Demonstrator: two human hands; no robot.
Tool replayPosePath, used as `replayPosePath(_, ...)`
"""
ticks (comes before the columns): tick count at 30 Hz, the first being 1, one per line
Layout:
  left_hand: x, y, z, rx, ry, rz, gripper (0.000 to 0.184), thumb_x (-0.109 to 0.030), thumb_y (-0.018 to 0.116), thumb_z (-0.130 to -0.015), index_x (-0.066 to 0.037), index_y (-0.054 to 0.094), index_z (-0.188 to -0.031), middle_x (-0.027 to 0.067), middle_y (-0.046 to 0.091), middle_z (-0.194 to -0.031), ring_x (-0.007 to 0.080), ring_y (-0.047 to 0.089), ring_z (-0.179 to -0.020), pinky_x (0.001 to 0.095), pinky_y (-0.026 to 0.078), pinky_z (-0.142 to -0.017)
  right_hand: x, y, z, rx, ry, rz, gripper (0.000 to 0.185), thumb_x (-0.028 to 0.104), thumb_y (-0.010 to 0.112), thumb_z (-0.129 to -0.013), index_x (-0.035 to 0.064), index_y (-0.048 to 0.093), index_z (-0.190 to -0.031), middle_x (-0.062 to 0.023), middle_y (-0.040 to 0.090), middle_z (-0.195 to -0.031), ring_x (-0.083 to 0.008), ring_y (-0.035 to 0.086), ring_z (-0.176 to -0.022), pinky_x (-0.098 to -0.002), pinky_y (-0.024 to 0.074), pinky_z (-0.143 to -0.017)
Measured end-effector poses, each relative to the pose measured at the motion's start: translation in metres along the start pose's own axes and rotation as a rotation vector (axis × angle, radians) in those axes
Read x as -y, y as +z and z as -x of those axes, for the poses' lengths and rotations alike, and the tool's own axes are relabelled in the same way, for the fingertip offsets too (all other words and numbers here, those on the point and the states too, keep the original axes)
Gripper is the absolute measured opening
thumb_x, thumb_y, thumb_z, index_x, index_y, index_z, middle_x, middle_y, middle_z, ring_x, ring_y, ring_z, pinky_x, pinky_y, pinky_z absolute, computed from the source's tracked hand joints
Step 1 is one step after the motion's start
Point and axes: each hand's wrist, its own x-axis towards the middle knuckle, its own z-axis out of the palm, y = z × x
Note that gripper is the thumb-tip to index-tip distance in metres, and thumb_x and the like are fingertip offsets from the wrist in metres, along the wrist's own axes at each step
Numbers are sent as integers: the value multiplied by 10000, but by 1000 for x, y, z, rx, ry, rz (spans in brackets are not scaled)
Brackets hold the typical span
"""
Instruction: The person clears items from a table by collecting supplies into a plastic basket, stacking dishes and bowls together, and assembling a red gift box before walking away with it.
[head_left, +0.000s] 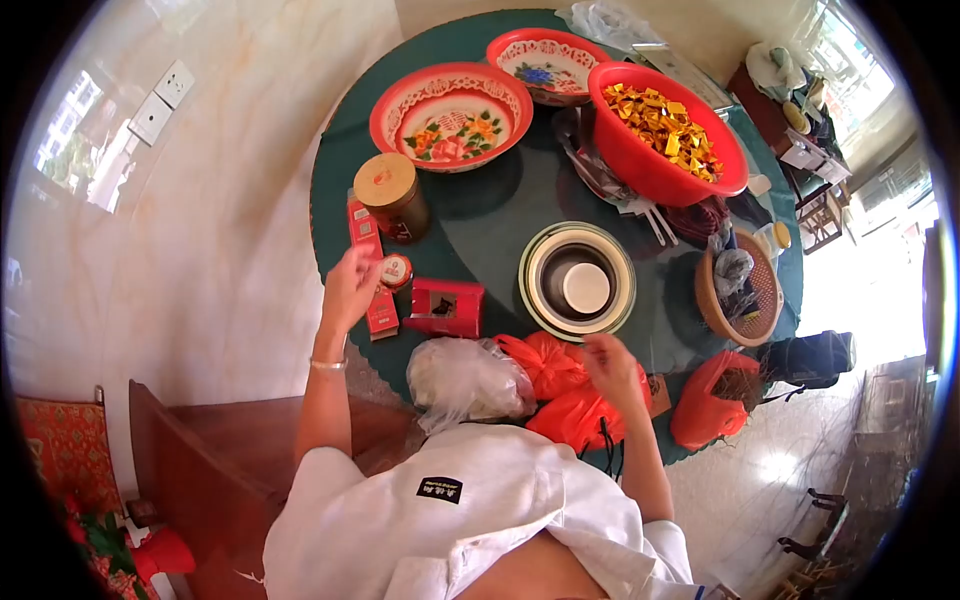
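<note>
My left hand (350, 287), wearing a bracelet on the wrist, is at the table's left edge, fingers loosely bent and apart, holding nothing visible. Beside it are a long red box (381, 315), a small round container with a red-and-white lid (396, 271) and a red box with a dark picture (446, 307). My right hand (615, 372) hovers over red plastic bags (575, 415), its fingers loosely curled with nothing seen in them. Just beyond its fingertips stand nested bowls (530, 290) with a small white cup (586, 288) inside. A clear plastic bag (470, 382) lies between my hands.
On the green-covered round table (480, 225) stand a brown canister (393, 200), two floral enamel basins (388, 108) and a red basin (610, 130) of gold foil pieces. A woven basket (712, 300) and a red bag (705, 415) sit right. Wooden furniture (220, 470) is at lower left.
</note>
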Motion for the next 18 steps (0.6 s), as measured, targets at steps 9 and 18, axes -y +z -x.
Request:
replayPosePath(9, 80, 53, 131, 202, -184, 140, 382, -179, 659, -848, -19, 533, -1171, 93, 638, -941, 186, 621, -885, 296, 504, -771, 27, 124, 1, 400, -173, 436, 654, 292, 679, -790, 9, 392, -1304, -226, 502, -1217, -400, 503, -1092, -457, 426, -918)
replayPosePath(18, -2, 62, 92, -115, 224, -137, 548, -40, 763, -649, -106, 555, -1152, 172, 462, -1247, 353, 485, -1135, 399, 430, -924, 25, 132, 31, 390, -389, 604, 137, 121, 623, -753, 49, 577, -860, -146, 599, -776, -371, 612, -721, -460, 512, -602)
